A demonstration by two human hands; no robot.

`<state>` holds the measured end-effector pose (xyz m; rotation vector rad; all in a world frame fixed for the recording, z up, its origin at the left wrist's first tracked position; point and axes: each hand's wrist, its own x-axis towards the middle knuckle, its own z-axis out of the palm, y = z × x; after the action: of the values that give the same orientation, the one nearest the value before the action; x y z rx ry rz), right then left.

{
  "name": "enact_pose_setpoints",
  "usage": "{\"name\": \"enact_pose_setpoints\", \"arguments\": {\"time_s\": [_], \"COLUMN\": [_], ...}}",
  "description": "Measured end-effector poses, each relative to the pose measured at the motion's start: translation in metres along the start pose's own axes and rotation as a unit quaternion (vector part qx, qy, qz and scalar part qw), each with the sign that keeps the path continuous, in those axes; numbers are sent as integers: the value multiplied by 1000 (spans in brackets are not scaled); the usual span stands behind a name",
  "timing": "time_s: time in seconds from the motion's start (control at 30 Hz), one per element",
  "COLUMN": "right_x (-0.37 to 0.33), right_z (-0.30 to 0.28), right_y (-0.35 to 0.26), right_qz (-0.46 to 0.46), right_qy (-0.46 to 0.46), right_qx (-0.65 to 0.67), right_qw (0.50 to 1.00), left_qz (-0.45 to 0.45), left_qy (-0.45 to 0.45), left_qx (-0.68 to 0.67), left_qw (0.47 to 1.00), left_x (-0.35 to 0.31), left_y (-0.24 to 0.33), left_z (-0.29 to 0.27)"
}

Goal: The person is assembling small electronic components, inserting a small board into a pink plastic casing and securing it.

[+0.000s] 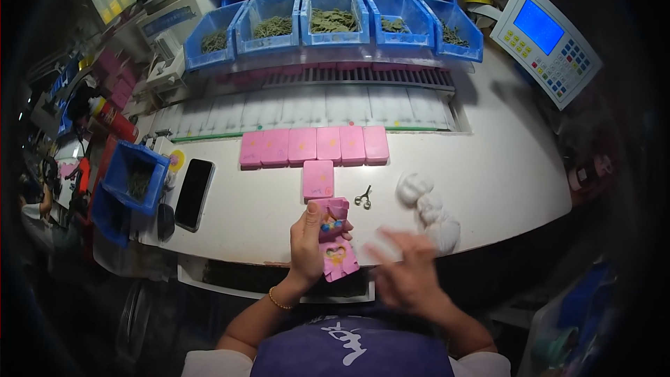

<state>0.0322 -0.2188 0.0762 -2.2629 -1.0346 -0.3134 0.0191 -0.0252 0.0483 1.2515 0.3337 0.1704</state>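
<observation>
My left hand [306,246] grips a pink block mold [343,269], held upright at the table's front edge. It is opened into two parts, the upper one pinched under my thumb. Small blue and yellow bits show in its upper part, and the lower part has a shaped hollow with yellowish marks. To the right of the mold, my right hand [413,269] is smeared by motion and apart from it; whether its fingers hold anything is unclear. Just beyond the mold lies a closed pink block [319,179], with small scissors [363,197] to its right.
Several pink blocks [302,146] stand in a row across the white table [433,150]. White cloth bundles [430,213] lie at right, a phone [195,195] and blue bin [135,174] at left. Behind are blue bins [335,35] of greenish pieces and a control panel [548,42].
</observation>
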Motion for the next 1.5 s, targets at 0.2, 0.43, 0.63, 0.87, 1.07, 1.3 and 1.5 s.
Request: {"name": "enact_pose_setpoints", "arguments": {"time_s": [0.2,0.43,0.63,0.87,1.07,1.3,1.5], "right_x": [7,22,28,21,21,64,63], "right_z": [33,19,2,-2,19,32,51], "right_y": [17,15,6,18,29,82,96], "right_qz": [-210,-132,52,42,77,17,26], "right_qy": [137,153,127,6,3,10,-44], "right_qx": [63,95,251,277,259,91,43], "right_qw": [966,975,958,960,963,996,998], "left_qz": [-8,140,136,206,169,213,157], "left_qy": [-50,-187,-227,-129,-38,128,34], "left_qx": [-35,83,145,191,201,608,615], "left_qw": [998,969,953,951,964,754,772], "left_x": [-15,-18,-21,-27,-25,-10,-37], "left_y": [3,-4,-9,1,-6,27,17], "left_z": [12,4,-9,-4,-5,-51,-52]}}
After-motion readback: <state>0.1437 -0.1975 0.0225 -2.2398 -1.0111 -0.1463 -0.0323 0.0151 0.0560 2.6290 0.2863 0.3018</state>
